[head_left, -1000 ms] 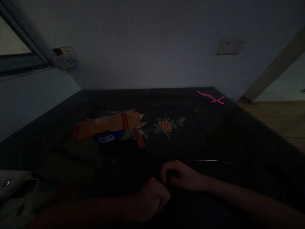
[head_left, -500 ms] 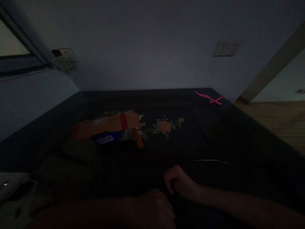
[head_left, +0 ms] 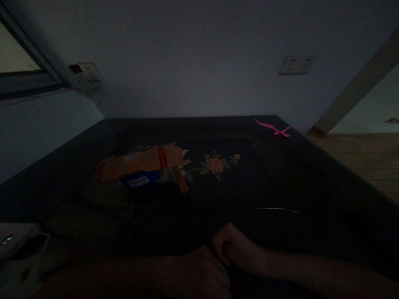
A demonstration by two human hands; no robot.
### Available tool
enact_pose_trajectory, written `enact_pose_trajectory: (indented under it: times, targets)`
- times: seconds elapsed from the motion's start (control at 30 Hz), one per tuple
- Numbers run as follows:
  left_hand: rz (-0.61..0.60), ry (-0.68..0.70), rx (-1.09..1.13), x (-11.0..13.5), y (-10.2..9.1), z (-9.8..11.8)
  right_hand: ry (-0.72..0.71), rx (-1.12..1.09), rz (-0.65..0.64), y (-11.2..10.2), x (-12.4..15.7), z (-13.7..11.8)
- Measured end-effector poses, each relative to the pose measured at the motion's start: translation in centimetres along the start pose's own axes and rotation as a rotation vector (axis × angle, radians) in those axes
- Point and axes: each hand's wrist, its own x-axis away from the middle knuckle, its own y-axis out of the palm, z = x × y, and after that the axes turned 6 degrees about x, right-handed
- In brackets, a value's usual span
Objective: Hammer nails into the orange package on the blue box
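Observation:
The light is dim over the dark table (head_left: 249,187). My left hand (head_left: 202,270) is closed, its back towards me, low in the middle of the head view. My right hand (head_left: 237,249) is curled into a fist just to its right, its fingers pointing down and left. The two hands meet or nearly touch; whether they touch I cannot tell. Whatever the fingers hold, if anything, is hidden in shadow. A thin pale line (head_left: 276,209), perhaps a thread, lies beyond my right hand. Several thin shiny strands (head_left: 139,211) are on the table to the left.
Further back left lies a long orange package (head_left: 140,160) with a red band. Against it rest a blue packet (head_left: 140,178) and a brown stick-like handle (head_left: 181,180). A pink ribbon (head_left: 279,132) is near the back right corner. A white object (head_left: 21,236) stands at lower left.
My right hand has come slightly nearer to me and closer to my left hand, narrowing the gap. My left hand has hardly moved, and the things on the table stay put.

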Motion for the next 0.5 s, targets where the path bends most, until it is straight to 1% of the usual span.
enact_pose_trajectory:
  times: [0.17, 0.27, 0.33, 0.4, 0.5]
  targets:
    - [0.089, -0.093, 0.232, 0.3, -0.4, 0.4, 0.016, 0.043, 0.02, -0.1, 0.3, -1.6]
    - [0.17, -0.219, 0.346, 0.3, -0.4, 0.7, 0.011, 0.086, 0.03, -0.4, 0.7, -2.4]
    - [0.201, -0.274, 0.376, 0.3, -0.2, 0.8, -0.008, 0.111, 0.011, -0.4, 0.9, -2.5]
    - [0.183, -0.267, 0.362, 0.4, 0.2, 0.7, -0.036, 0.134, -0.012, -0.3, 1.2, -2.6]
    - [0.087, -0.238, 0.353, 0.6, 1.0, 0.3, -0.074, 0.17, -0.049, -0.2, 1.5, -2.8]
